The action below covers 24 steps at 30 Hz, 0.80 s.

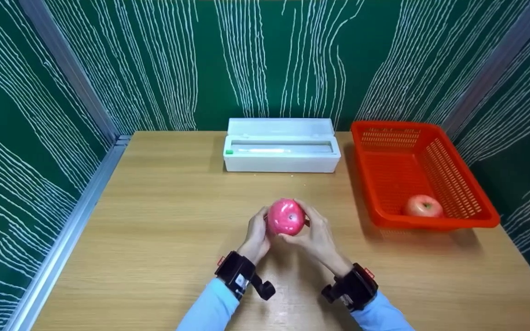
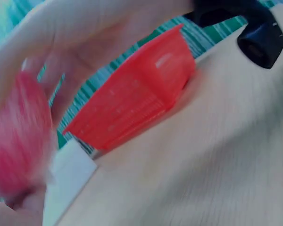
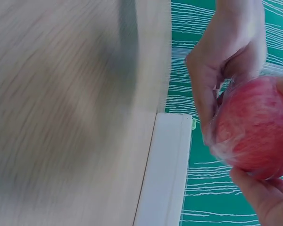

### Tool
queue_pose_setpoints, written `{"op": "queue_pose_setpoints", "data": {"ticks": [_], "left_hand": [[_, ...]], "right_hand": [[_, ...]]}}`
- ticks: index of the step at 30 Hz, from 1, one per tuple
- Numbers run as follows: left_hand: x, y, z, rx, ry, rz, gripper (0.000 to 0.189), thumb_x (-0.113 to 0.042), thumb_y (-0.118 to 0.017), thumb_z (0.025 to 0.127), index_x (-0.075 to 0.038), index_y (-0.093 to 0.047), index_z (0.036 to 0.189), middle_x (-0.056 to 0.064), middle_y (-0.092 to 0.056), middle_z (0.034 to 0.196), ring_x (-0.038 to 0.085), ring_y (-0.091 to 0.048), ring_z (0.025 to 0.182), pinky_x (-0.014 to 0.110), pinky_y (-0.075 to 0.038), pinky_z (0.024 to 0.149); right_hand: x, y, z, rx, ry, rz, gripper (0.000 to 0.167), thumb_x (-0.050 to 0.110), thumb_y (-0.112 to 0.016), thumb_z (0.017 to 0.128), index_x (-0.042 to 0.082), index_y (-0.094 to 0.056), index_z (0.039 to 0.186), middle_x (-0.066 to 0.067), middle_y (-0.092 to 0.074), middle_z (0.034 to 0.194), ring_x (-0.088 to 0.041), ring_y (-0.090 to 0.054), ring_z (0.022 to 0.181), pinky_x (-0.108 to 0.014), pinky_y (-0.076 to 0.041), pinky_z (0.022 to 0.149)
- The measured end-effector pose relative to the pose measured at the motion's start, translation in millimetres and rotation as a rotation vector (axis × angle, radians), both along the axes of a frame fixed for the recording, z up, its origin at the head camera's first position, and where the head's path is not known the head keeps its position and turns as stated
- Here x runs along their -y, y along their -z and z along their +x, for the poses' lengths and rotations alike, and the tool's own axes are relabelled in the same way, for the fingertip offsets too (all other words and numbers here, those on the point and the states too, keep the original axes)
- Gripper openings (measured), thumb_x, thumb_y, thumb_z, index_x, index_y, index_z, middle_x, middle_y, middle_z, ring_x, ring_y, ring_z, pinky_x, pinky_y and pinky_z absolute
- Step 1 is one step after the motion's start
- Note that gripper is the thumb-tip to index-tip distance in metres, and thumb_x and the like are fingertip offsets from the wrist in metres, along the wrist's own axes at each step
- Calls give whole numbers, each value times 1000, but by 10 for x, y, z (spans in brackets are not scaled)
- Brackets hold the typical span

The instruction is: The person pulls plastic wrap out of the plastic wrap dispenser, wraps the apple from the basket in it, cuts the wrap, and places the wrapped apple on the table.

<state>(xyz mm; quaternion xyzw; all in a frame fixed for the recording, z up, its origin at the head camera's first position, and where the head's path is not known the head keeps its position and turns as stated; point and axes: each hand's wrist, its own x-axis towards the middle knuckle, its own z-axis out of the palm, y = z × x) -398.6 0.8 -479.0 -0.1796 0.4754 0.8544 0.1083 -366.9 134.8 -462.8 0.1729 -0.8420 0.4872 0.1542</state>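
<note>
Held up over the table between both hands is a red apple with a glossy surface. Clear plastic film clings to the apple, bunched near its lower left side in the right wrist view. My left hand grips its left side, fingers curled behind it. On the other side my right hand holds it, thumb low at the front and fingers round the far right. Motion blurs the apple in the left wrist view, where the right hand arches above it.
A white box with its lid raised and a long slot stands at the back. On the right sits a red plastic basket with another apple inside. Green panels with white streaks border the wooden table.
</note>
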Motion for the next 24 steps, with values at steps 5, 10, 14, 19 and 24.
{"op": "queue_pose_setpoints", "data": {"ticks": [5,10,14,19,24], "left_hand": [[-43,-56,73,-26,18,-84,54,-49,-34,93,-6,-48,123,14,-49,127,26,-50,115,37,-42,98],[-53,-34,38,-45,-41,-250,48,-49,-41,91,-10,-61,110,10,-61,108,20,-58,96,28,-50,79],[-29,0,5,-41,-89,-334,43,-48,-48,88,-10,-67,97,7,-66,91,17,-59,82,26,-50,69],[0,18,-4,-43,-77,-388,45,-51,-46,88,-12,-68,96,6,-68,89,17,-59,83,27,-48,72],[28,2,0,-36,22,-313,50,-52,-40,90,-12,-61,112,8,-60,112,19,-56,100,30,-47,84]], "right_hand": [[77,47,-16,-40,59,136,76,20,-84,60,-1,-49,125,-18,-59,118,-29,-60,102,-39,-52,84],[161,66,-39,-69,90,198,76,24,-84,60,1,-51,124,-16,-59,118,-28,-60,102,-38,-52,84],[176,63,-52,-86,99,198,77,26,-84,60,0,-51,124,-17,-60,116,-27,-62,99,-36,-53,82],[184,76,-55,-78,102,201,77,25,-84,60,-1,-50,125,-19,-59,117,-29,-61,99,-37,-53,82],[213,99,-76,-28,106,228,80,24,-84,59,-2,-49,126,-21,-55,122,-32,-59,104,-45,-50,86]]}}
